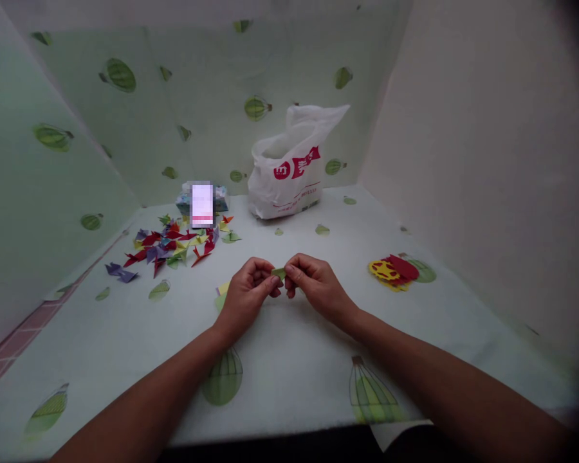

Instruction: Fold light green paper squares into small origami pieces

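Between my two hands is a small folded piece of green paper (pixel 278 273), held just above the middle of the table. My left hand (pixel 251 283) pinches its left side between thumb and fingers. On the other side, the thumb and forefinger of my right hand (pixel 313 280) grip it, and the fingertips hide part of the paper. Partly behind my left wrist lie a few flat sheets of yellow and green paper (pixel 222 296). Folded paper cranes (pixel 168 247) in red, purple, yellow, green and orange form a pile at the left.
A phone with a lit screen (pixel 202 204) leans against a tissue box (pixel 183 200) behind the pile. A white plastic bag (pixel 287 177) with red print stands at the back. Red and yellow paper cutouts (pixel 390 271) lie at the right. Walls enclose the table (pixel 289 373).
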A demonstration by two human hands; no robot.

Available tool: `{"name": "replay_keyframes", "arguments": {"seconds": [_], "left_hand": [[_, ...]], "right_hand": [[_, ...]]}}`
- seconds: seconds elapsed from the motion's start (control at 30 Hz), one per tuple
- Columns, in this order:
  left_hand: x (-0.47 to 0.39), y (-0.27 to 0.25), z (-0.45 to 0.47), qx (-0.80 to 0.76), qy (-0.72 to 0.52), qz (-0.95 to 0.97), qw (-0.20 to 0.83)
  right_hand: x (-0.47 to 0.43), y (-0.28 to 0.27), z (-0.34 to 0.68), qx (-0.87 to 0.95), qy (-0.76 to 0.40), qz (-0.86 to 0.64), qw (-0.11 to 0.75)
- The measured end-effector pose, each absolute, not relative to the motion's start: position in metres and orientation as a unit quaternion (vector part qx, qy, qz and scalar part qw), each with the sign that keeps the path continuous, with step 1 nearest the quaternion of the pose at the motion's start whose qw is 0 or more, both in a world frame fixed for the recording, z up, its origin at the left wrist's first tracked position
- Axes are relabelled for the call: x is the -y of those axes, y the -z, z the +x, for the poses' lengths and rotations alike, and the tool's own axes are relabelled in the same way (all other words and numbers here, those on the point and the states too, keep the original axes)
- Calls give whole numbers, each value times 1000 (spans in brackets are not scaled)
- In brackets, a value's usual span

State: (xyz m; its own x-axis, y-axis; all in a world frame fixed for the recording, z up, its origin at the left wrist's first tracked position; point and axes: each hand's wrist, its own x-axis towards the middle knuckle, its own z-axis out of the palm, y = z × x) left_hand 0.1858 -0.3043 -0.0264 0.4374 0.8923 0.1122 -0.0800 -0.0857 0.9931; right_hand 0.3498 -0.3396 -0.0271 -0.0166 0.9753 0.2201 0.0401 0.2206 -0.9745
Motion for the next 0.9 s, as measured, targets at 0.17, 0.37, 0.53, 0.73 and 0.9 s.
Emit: {"name": "replay_keyframes", "arguments": {"seconds": [0.17, 0.37, 0.53, 0.73, 0.9], "left_hand": [[307, 24, 186, -315, -435, 628, 563], [306, 24, 186, -325, -432, 626, 562], [306, 24, 186, -334, -425, 631, 556], [306, 25, 186, -337, -424, 626, 561], [306, 24, 187, -343, -425, 621, 563]], "right_hand": [[339, 28, 350, 549, -455, -436, 548], [339, 28, 350, 548, -447, -440, 553], [338, 27, 350, 553, -438, -453, 545], [338, 27, 349, 552, -441, -453, 543], [338, 27, 349, 548, -448, -451, 544]]}}
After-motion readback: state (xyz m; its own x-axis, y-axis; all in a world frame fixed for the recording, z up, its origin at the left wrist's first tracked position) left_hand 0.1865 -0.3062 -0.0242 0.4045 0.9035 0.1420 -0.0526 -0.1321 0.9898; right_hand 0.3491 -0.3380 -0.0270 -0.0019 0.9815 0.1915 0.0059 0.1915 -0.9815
